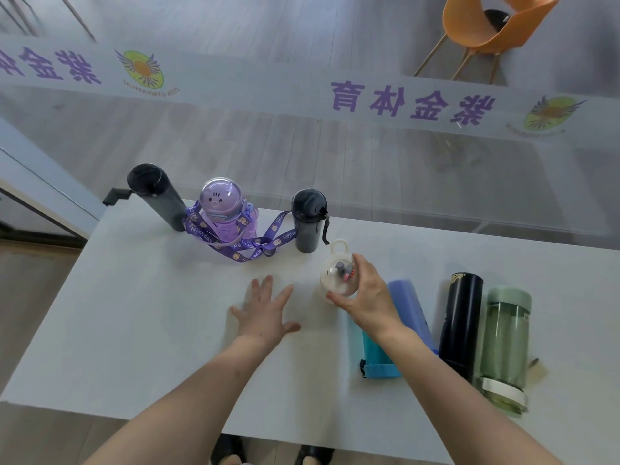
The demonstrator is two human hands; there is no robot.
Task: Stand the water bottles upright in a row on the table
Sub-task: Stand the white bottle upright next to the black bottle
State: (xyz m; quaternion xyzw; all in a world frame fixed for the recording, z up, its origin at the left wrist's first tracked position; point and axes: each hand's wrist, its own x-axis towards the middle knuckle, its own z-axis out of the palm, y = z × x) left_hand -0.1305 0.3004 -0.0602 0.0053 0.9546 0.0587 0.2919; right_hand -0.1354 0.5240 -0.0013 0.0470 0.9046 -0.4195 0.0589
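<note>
Nearest you on the counter [141, 330], four bottles lie on their sides to your right: a teal bottle [379, 360] partly under your right forearm, a blue-lidded one [407, 305] just beside it, then a black flask [461, 325] touching a pale green bottle [505, 347].

Your left hand [265, 313] hovers or rests flat on the bare counter, its grip spread wide and holding nothing.

Your right hand [364, 297] has its grip wrapped around the white bottle [335, 273], fingers curled over the lid (a small figure shows on top); whether its base touches the counter is hidden.

Farther back, three bottles already stand upright in a row: a dark bottle [307, 221] just beyond the white one, a purple bottle [223, 211] with its strap [248, 246] trailing on the counter, and a tall dark bottle [157, 196] at the left end.
</note>
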